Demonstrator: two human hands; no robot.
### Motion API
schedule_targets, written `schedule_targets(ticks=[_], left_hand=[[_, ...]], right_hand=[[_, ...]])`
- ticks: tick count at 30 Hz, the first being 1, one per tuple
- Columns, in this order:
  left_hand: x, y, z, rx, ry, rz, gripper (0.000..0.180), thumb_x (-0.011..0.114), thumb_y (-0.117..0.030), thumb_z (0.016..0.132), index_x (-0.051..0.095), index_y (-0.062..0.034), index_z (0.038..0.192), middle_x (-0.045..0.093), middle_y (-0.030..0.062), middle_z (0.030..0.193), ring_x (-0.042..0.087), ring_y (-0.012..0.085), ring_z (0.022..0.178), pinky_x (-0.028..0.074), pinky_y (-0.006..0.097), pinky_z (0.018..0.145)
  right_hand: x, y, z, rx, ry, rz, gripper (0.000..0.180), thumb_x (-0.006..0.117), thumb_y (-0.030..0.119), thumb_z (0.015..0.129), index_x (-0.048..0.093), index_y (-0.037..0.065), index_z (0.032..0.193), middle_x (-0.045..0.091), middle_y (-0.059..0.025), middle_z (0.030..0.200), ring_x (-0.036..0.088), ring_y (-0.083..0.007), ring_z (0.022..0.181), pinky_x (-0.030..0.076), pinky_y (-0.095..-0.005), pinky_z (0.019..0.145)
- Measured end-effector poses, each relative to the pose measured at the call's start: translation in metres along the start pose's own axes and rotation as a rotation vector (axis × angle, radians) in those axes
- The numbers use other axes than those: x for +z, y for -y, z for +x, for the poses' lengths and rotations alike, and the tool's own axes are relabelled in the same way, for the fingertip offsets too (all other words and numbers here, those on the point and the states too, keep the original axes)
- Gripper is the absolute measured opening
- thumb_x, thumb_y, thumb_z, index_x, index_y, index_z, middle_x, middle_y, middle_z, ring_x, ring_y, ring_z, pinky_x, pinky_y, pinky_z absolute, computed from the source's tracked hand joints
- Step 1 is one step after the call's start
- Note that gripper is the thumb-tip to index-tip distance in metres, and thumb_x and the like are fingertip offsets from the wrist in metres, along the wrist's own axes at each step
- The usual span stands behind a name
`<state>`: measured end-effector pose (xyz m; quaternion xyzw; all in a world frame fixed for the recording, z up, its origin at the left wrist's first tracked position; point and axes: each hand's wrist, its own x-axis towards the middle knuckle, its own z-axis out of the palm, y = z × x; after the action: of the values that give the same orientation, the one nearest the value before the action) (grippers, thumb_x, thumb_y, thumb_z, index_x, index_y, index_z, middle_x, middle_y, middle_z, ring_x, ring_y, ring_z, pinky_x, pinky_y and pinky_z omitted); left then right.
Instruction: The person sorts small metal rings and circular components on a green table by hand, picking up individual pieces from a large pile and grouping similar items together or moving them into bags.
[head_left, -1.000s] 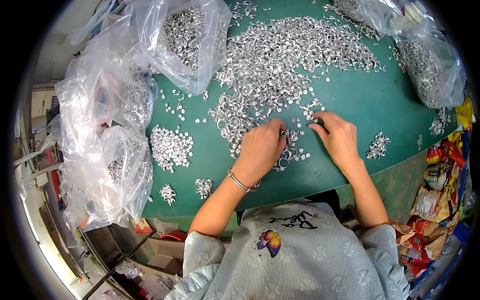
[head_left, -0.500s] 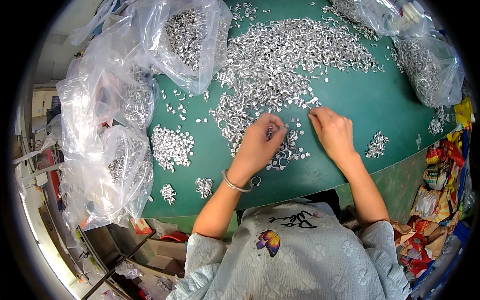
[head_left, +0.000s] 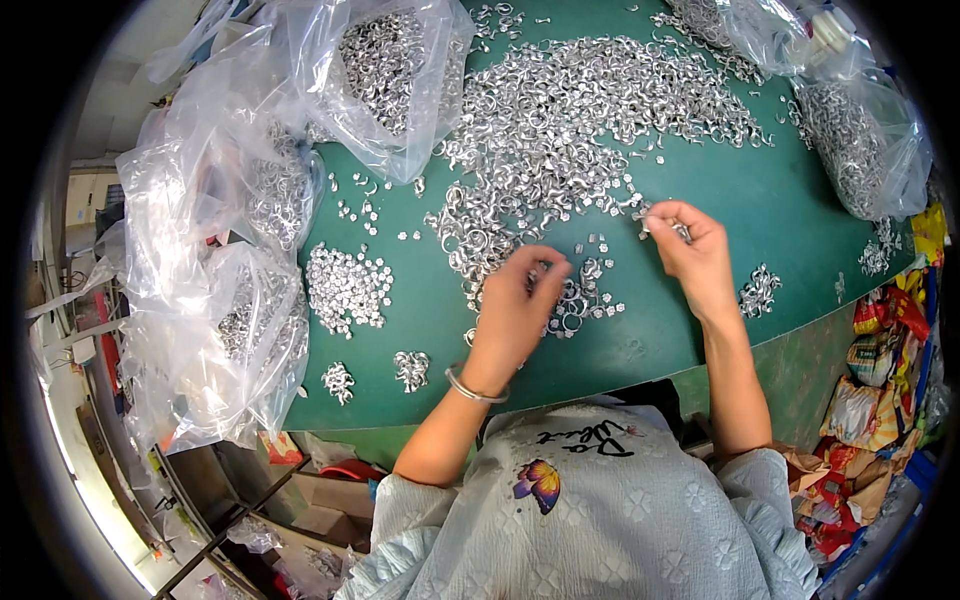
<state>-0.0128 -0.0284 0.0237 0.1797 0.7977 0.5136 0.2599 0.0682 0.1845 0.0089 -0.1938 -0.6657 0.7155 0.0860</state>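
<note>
A large heap of small silvery metal pieces (head_left: pixel 580 110), many of them curved or ring-like, spreads over the green table. My left hand (head_left: pixel 515 305), a bangle at its wrist, hovers at the heap's near edge beside a few rings and flower-shaped bits (head_left: pixel 572 315). Its fingers are curled but smeared by motion, so what they hold cannot be made out. To the right, my right hand (head_left: pixel 700 260) is raised a little with thumb and forefinger pinched on a small silvery metal piece (head_left: pixel 645 222). More silvery bits show beneath its curled fingers.
Clear plastic bags (head_left: pixel 215 200) full of metal pieces crowd the left side; another bag (head_left: pixel 850 140) lies far right. A pile of flower-shaped pieces (head_left: pixel 347 290) sits left, with small clusters (head_left: pixel 411 371) near the front edge. One more cluster (head_left: pixel 759 291) lies right of my right hand.
My right hand has moved right and turned upward, with silvery pieces now showing at its fingers. My left hand has dropped slightly nearer to me. A loose ring near the left wrist is no longer visible.
</note>
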Motion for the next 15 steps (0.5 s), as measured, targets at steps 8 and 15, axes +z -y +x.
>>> schedule_targets(ticks=[8,15], left_hand=[[0.027,-0.001,0.003,0.329,-0.102,0.503,0.018,0.072,-0.014,0.075,0.061,-0.0036,0.086,0.061,0.0111,0.078,0.057,0.0261,0.057,0.046,0.036,0.054],[0.001,0.002,0.0,-0.003,-0.109,0.014,0.008,0.065,-0.004,0.081,0.063,0.0002,0.088,0.043,-0.0042,0.059,0.037,0.0016,0.056,0.032,0.019,0.048]], right_hand=[[0.015,0.022,-0.01,0.341,0.136,1.134,0.018,0.05,0.015,0.093,0.053,-0.001,0.101,0.045,-0.0029,0.077,0.036,-0.0086,0.053,0.032,-0.0182,0.039],[0.03,0.008,-0.011,0.002,0.086,-0.38,0.016,0.071,0.013,0.078,0.069,0.005,0.091,0.058,-0.0009,0.064,0.052,-0.0138,0.052,0.042,-0.0308,0.051]])
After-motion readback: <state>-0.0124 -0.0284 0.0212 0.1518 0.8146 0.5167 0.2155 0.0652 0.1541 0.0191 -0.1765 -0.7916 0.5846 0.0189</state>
